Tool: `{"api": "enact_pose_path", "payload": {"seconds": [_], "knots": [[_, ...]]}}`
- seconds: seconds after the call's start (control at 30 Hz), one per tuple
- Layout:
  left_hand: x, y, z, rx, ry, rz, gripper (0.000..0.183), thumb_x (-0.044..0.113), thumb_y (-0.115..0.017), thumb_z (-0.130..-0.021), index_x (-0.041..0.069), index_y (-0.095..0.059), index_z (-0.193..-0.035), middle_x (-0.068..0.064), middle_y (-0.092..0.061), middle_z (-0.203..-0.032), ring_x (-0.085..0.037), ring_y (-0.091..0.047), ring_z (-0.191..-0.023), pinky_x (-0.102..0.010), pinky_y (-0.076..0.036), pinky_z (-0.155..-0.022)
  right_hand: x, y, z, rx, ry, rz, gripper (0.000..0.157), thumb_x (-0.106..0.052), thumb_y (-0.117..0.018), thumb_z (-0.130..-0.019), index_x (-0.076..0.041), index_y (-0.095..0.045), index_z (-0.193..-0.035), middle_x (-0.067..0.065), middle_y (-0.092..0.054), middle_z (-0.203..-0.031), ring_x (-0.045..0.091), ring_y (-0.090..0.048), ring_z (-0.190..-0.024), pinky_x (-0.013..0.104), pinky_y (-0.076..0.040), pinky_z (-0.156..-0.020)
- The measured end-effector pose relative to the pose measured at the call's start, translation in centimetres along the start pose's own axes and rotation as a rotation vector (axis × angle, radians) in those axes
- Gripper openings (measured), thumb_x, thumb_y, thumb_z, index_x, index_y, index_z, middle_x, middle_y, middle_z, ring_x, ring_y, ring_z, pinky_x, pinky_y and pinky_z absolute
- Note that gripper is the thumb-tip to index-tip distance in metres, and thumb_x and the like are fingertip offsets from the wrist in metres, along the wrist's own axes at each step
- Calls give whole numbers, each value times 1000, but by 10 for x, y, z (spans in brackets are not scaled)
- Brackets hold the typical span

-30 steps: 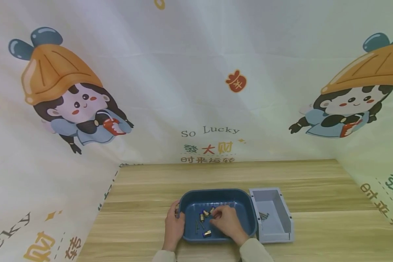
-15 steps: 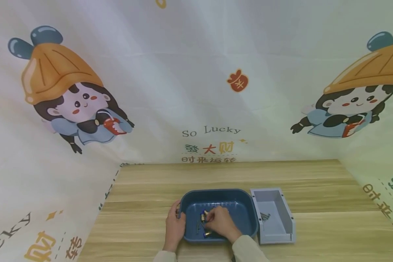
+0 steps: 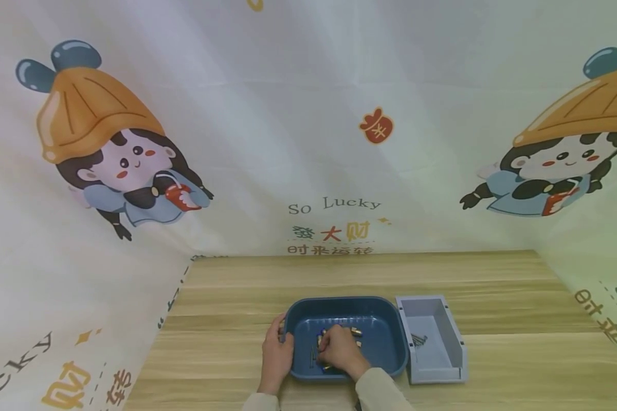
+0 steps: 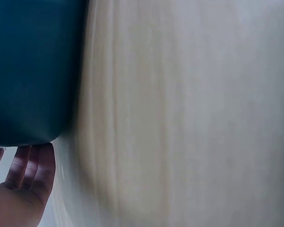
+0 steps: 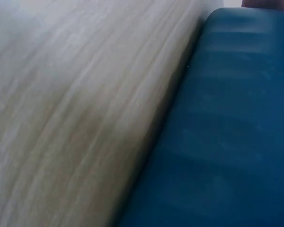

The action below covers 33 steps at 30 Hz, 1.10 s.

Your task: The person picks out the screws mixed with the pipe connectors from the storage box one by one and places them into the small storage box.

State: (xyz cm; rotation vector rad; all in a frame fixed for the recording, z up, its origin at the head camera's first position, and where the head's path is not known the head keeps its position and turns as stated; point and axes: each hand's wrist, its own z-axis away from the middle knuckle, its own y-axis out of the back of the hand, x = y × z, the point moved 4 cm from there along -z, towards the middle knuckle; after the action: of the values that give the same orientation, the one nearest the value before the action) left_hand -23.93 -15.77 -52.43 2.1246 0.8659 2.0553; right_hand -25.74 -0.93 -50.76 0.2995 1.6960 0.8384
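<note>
A dark blue plastic tub [image 3: 375,365] sits on the table, and my left hand [image 3: 276,357] grips its left wall, thumb at the rim and fingers outside. In the left wrist view, the fingers of that left hand [image 4: 31,184] lie against the tub's outer wall [image 4: 33,75]. My right hand [image 3: 339,348] reaches down into the tub with bent fingers, fingertips close together. Whether they pinch anything is hidden. Around it lie several brass fittings with blue ends [image 3: 356,331]. Thin screws [image 3: 312,358] lie just left of its fingertips.
A grey open-front bin [image 3: 455,348] stands against the tub's right side, with several screws [image 3: 418,340] inside. The wood-grain table [image 3: 236,285] is bounded by printed cloth [image 3: 236,142] at the back and both sides.
My right hand has moved left inside the tub, toward the screws. Fittings it covered half a second ago now show on its right. The left hand keeps its hold on the tub.
</note>
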Motion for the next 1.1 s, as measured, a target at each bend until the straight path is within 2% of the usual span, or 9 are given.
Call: {"api": "enact_pose_path", "payload": {"seconds": [0.33,0.7,1.0,1.1], "knots": [[0,-2,-1,3,-1,7,42,0,-50,-80,7,-51,-121,-13,-58,-91,-19,-52,-80,-31,-44,-66,2,1,0,43,0,87,12,4,-68,-54,-7,-66,-58,-2,-60,-55,6,-51,-53,19,-44,-50],[2,-1,1,0,3,15,42,-1,-50,-80,7,-51,-121,-14,-58,-92,-19,-53,-79,-31,-44,-64,7,2,0,64,12,148,12,3,-64,-55,-9,-65,-55,-3,-59,-54,8,-50,-52,21,-42,-48],[0,-1,0,-1,19,19,43,0,-50,-80,8,-51,-122,-13,-58,-89,-19,-53,-77,-30,-45,-63,4,4,2,74,28,133,13,3,-62,-59,-9,-65,-54,-2,-58,-52,7,-48,-48,20,-41,-45],[0,0,0,-2,23,19,43,0,-50,-80,8,-51,-122,-13,-58,-90,-19,-53,-77,-30,-44,-63,4,5,2,88,60,130,14,4,-61,-59,-9,-64,-54,-3,-57,-51,6,-47,-47,18,-39,-44]]}}
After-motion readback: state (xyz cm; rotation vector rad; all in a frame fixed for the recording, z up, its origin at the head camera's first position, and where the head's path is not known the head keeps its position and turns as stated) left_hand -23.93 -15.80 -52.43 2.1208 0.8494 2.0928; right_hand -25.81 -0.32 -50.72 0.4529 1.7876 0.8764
